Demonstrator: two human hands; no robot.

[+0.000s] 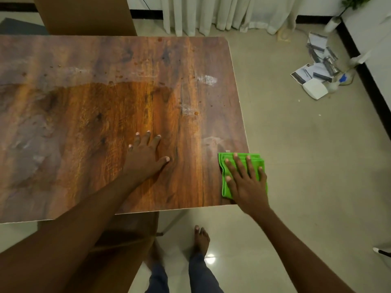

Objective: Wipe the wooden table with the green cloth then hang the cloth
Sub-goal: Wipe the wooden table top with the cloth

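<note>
Head view shows the right hand [246,182] pressing flat, fingers [239,163] spread, on the folded green cloth [227,192] at the table [84,115] corner, left hand [146,155] flat and empty; soft, light, best pinched by an edge.

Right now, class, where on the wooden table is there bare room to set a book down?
Free: the wide stretch of wooden table left of the left hand, and the far strip beyond both hands, though smeared. Crowded: the near right corner, where the right hand presses the green cloth.

dim warm indoor light | glare on table [207,79] and floor [210,259] | edges bowed, perhaps slightly soft
</note>
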